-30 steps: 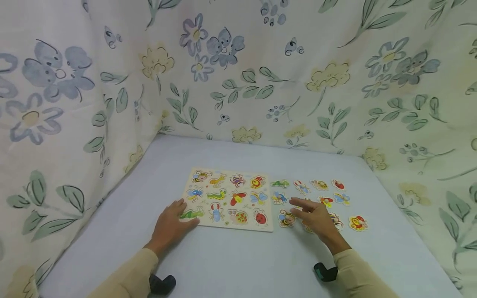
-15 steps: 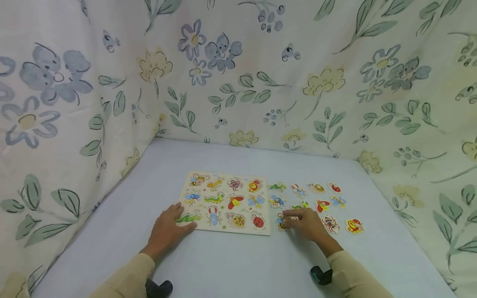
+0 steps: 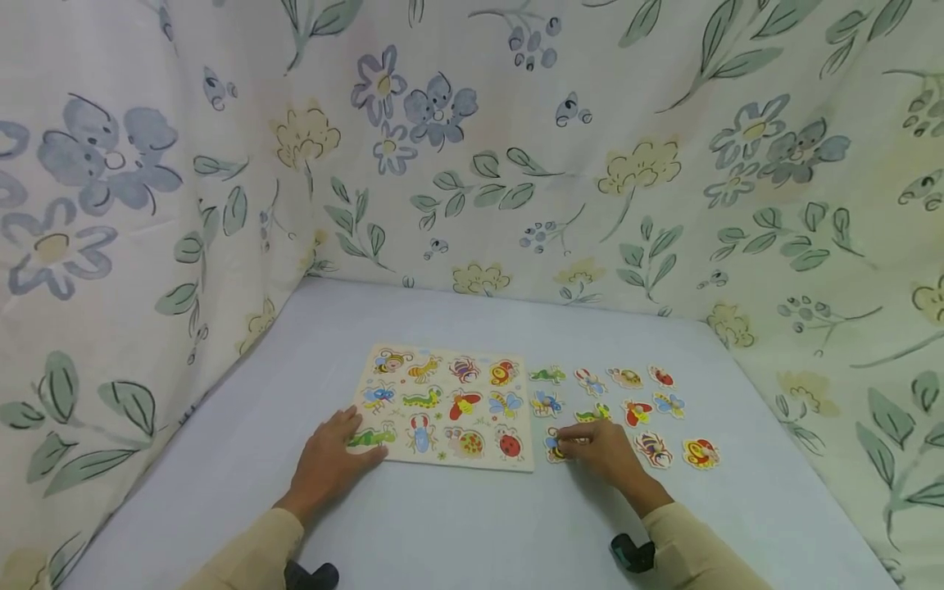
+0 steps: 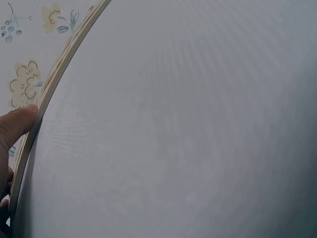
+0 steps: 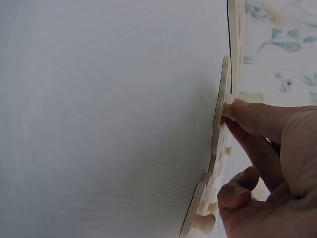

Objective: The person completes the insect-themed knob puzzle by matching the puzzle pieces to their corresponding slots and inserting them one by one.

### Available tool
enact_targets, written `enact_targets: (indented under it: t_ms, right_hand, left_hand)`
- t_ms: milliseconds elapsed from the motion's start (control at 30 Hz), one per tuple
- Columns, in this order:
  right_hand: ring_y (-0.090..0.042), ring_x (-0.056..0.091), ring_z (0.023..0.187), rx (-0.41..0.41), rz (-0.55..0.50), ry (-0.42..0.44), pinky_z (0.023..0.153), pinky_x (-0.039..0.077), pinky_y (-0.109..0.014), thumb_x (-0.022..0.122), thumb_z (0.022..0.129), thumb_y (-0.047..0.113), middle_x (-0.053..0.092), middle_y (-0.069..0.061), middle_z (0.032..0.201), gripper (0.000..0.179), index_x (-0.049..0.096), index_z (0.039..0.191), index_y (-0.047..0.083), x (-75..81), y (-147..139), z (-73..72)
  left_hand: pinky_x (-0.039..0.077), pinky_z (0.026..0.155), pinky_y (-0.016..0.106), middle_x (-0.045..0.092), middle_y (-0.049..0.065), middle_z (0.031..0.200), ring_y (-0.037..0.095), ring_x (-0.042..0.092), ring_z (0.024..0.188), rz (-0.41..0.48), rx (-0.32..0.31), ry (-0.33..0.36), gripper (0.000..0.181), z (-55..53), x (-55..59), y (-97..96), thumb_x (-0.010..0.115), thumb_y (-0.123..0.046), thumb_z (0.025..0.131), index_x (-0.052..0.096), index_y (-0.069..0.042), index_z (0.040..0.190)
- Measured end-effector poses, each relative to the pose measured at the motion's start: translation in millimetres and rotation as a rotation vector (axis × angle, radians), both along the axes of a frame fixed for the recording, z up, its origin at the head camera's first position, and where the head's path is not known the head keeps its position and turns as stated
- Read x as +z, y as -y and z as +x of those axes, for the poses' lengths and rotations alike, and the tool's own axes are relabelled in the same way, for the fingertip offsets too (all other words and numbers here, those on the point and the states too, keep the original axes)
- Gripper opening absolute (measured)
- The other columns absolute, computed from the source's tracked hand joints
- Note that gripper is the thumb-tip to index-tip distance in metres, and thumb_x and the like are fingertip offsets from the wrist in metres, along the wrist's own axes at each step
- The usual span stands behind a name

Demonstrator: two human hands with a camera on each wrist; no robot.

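A wooden insect puzzle board (image 3: pixel 479 466) lies flat on the table. My left hand (image 3: pixel 332 460) holds its near left corner, fingers along the left side and thumb at the front edge. In the left wrist view the thumb (image 4: pixel 20 124) touches the board's edge. To the right of the board, my right hand (image 3: pixel 608 459) is over a bee puzzle piece (image 3: pixel 552 447), partly covering it. Thumb and forefinger pinch the piece's small knob (image 5: pixel 227 109) in the right wrist view. The piece appears to lie on the table.
Several loose insect pieces lie in rows right of the board, among them a spider (image 3: pixel 653 450), a red-and-yellow butterfly (image 3: pixel 701 453) and a ladybird (image 3: pixel 661 376). A second knobbed piece (image 5: pixel 195 213) is close below the right fingers. Floral curtains (image 3: pixel 472 164) enclose the white table (image 3: pixel 442 533).
My right hand has come down and left from above the pieces and now pinches the bee piece's knob. The left hand stays at the board's corner. The head view has shifted slightly.
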State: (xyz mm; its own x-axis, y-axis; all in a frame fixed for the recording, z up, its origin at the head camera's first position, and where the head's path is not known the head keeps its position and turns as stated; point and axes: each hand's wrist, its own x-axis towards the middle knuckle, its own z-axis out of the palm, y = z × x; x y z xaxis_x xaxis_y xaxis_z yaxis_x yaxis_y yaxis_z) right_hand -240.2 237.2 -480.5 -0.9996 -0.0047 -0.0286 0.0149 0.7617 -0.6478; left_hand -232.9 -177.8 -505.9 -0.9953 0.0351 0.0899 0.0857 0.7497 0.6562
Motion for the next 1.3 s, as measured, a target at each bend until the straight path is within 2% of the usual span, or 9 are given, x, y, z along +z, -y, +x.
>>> enact_targets:
  t_ms: [167, 400, 667, 800, 900, 1067, 1200, 1300]
  right_hand:
    - [-0.015, 0.049, 0.069, 0.0, 0.022, -0.026, 0.051, 0.037, -0.026, 0.078, 0.083, 0.019, 0.069, 0.005, 0.087, 0.012, 0.08, 0.095, 0.016, 0.3, 2, 1.8]
    - [-0.015, 0.048, 0.062, 0.035, 0.042, -0.192, 0.047, 0.038, -0.025, 0.077, 0.083, 0.019, 0.068, 0.008, 0.077, 0.011, 0.08, 0.093, 0.017, 16.1, 1, -0.9]
    - [-0.019, 0.047, 0.068, 0.081, 0.018, -0.262, 0.049, 0.039, -0.028, 0.074, 0.086, 0.02, 0.067, 0.011, 0.072, 0.012, 0.079, 0.097, 0.016, 42.0, 17, -21.3]
    - [-0.019, 0.047, 0.07, 0.099, -0.002, -0.302, 0.051, 0.041, -0.029, 0.075, 0.085, 0.018, 0.067, 0.009, 0.077, 0.012, 0.079, 0.096, 0.016, 51.6, 30, -29.7]
    - [-0.02, 0.047, 0.071, 0.108, -0.025, -0.325, 0.052, 0.042, -0.031, 0.076, 0.084, 0.018, 0.067, 0.007, 0.079, 0.013, 0.079, 0.096, 0.015, 54.6, 39, -35.8]
    - [-0.02, 0.047, 0.07, 0.123, -0.05, -0.355, 0.056, 0.039, -0.034, 0.075, 0.085, 0.019, 0.067, 0.01, 0.071, 0.012, 0.079, 0.095, 0.014, 54.7, 59, -47.6]
    - [-0.019, 0.045, 0.067, 0.15, -0.057, -0.379, 0.053, 0.038, -0.034, 0.075, 0.085, 0.02, 0.065, 0.011, 0.068, 0.012, 0.08, 0.095, 0.016, 54.5, 77, -57.3]
    - [-0.018, 0.041, 0.062, 0.18, -0.06, -0.429, 0.049, 0.037, -0.031, 0.075, 0.085, 0.018, 0.065, 0.01, 0.068, 0.012, 0.079, 0.096, 0.014, 54.2, 92, -64.2]
  left_hand:
    - [0.015, 0.112, 0.057, 0.036, 0.017, 0.15, 0.04, 0.022, 0.14, -0.01, 0.004, 0.007, 0.082, 1.2, 1.5, 0.9, 0.074, -0.048, 0.081, 0.048, 0.005, 0.137]
    - [0.015, 0.112, 0.056, 0.037, 0.017, 0.149, 0.039, 0.022, 0.14, -0.009, 0.004, -0.01, 0.083, 0.0, 2.0, 1.3, 0.073, -0.051, 0.081, 0.049, 0.006, 0.137]
    - [0.014, 0.113, 0.054, 0.038, 0.017, 0.149, 0.038, 0.023, 0.14, -0.005, -0.005, -0.026, 0.082, -2.0, -1.8, 2.5, 0.073, -0.05, 0.081, 0.05, 0.006, 0.136]
    - [0.014, 0.114, 0.053, 0.038, 0.017, 0.149, 0.038, 0.024, 0.14, 0.001, -0.011, -0.033, 0.083, -1.8, -5.0, 2.7, 0.074, -0.05, 0.08, 0.049, 0.006, 0.135]
    - [0.014, 0.114, 0.053, 0.037, 0.017, 0.149, 0.038, 0.024, 0.139, -0.003, -0.012, -0.033, 0.083, -1.7, -6.3, 1.5, 0.074, -0.049, 0.08, 0.049, 0.007, 0.136]
    - [0.014, 0.114, 0.051, 0.039, 0.017, 0.148, 0.038, 0.025, 0.139, -0.021, -0.008, -0.038, 0.081, -2.2, -4.2, -1.7, 0.075, -0.046, 0.08, 0.05, 0.007, 0.135]
    - [0.014, 0.114, 0.05, 0.039, 0.017, 0.148, 0.038, 0.025, 0.139, -0.026, 0.001, -0.033, 0.08, -0.9, -2.4, -2.0, 0.076, -0.045, 0.079, 0.05, 0.007, 0.135]
    - [0.013, 0.114, 0.051, 0.038, 0.017, 0.148, 0.038, 0.025, 0.139, -0.022, 0.0, -0.029, 0.081, -0.5, -2.9, -1.5, 0.076, -0.046, 0.079, 0.049, 0.007, 0.135]
